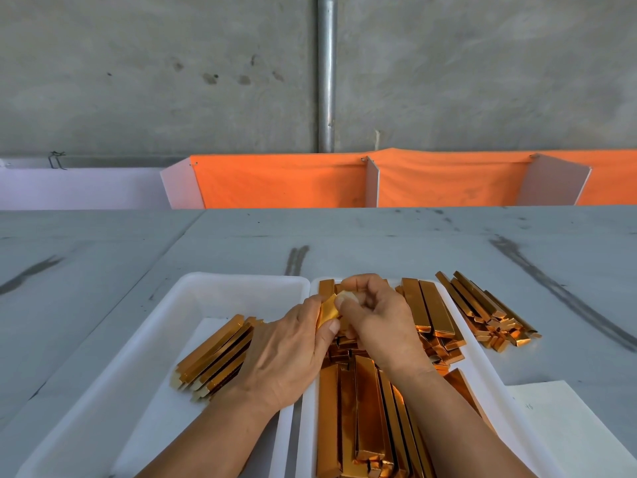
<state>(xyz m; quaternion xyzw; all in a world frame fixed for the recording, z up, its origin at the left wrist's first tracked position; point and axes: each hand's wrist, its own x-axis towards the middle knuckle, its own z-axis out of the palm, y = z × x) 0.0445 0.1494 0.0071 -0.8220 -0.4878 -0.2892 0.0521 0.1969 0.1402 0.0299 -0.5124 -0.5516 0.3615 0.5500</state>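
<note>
My left hand grips a gold foil box by its end, thumb along its near side. My right hand has its fingers curled over the same box's top end, pinching a pale flap there. Both hands hover over the gap between two white trays. The left tray holds a neat bundle of slim gold boxes. The right tray is filled with several flat gold boxes lying lengthwise and across.
A loose stack of gold boxes lies on the grey table right of the trays. A white sheet sits at the near right. Orange cloth partitions with white dividers line the table's far edge, before a concrete wall and metal pipe.
</note>
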